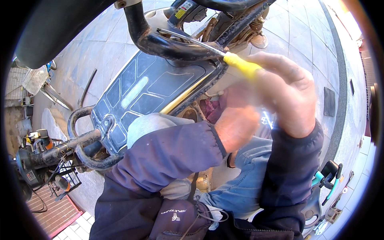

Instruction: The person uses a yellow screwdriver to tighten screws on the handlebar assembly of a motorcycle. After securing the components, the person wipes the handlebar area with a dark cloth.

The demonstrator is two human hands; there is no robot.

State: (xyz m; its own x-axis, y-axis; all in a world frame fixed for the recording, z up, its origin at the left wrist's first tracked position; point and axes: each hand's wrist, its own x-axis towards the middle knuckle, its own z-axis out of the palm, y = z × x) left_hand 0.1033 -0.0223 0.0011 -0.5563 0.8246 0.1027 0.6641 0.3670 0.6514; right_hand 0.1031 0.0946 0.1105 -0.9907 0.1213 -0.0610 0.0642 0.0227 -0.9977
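My right hand [291,94] grips a screwdriver's yellow handle [242,65], with the metal shaft [188,41] lying across a bent black tube [168,49] of a vehicle frame. My left hand [236,124] is just below and left of it, smeared by motion, so its fingers and anything in them are unclear. Beside the tube is a black grooved footboard [148,86] with a yellow edge strip. A dark red cloth-like thing [210,110] shows behind my left hand, partly hidden.
Black bars and a handlebar assembly [40,162] stand at left, a bicycle [52,94] beyond. A loose rod [88,87] and a dark flat piece [329,102] lie on the paving [304,32]. Turquoise-and-black equipment [326,184] is at lower right. My bent knees are beneath my arms.
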